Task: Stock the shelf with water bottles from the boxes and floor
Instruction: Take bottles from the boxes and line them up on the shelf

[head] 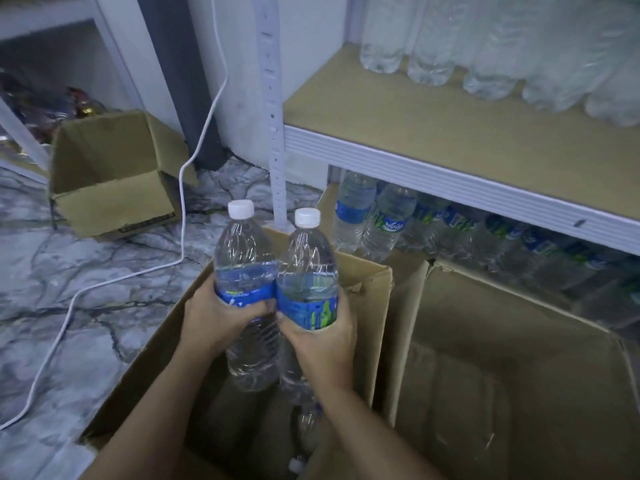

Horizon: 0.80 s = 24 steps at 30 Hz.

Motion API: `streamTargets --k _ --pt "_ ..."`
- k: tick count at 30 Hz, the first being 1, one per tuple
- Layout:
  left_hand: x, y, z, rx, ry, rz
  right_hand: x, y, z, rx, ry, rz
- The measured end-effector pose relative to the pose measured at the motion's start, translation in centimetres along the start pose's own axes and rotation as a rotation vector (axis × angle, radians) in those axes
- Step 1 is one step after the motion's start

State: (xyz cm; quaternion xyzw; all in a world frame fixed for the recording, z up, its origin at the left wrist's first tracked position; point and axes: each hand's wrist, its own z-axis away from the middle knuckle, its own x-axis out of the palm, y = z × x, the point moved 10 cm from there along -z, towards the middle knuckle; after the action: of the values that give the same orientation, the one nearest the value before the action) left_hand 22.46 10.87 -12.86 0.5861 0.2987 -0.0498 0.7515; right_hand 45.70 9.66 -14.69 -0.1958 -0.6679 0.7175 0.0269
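I hold two clear water bottles with white caps and blue labels, upright and side by side, above an open cardboard box [367, 306]. My left hand [216, 315] grips the left bottle [244, 258] around its label. My right hand [325, 332] grips the right bottle [308, 268] the same way. Deep in the box lies another bottle [304, 441], partly hidden by my right arm. The shelf board [398, 109] stretches to the upper right, with a row of clear bottles [485, 57] along its back.
A second open box [519, 341] stands to the right. Labelled bottles [384, 220] line the floor level under the shelf. A smaller open box [114, 174] sits at the left on the marble floor, and a white cable [180, 209] trails across it. A perforated shelf post [275, 116] rises behind the bottles.
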Motion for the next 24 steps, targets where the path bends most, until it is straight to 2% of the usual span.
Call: streamTargets --k 4,11,15,24 --pt "-1.3 6.1 2.0 0.097 0.073 0.131 -3.9 -6.8 -0.4 -0.152 -0.007 -0.030" --pt "-1.3 20.0 6.8 0.342 0.126 0.170 -14.3 -15.9 -0.8 -0.339 0.169 0.007" --pt "1.1 27.2 10.2 0.450 0.108 0.164 -21.4 -18.7 -1.2 -0.365 0.286 0.014" --pt "11.0 39.1 16.6 0.544 -0.023 0.232 -37.6 -21.9 -2.6 -0.355 0.488 0.083"
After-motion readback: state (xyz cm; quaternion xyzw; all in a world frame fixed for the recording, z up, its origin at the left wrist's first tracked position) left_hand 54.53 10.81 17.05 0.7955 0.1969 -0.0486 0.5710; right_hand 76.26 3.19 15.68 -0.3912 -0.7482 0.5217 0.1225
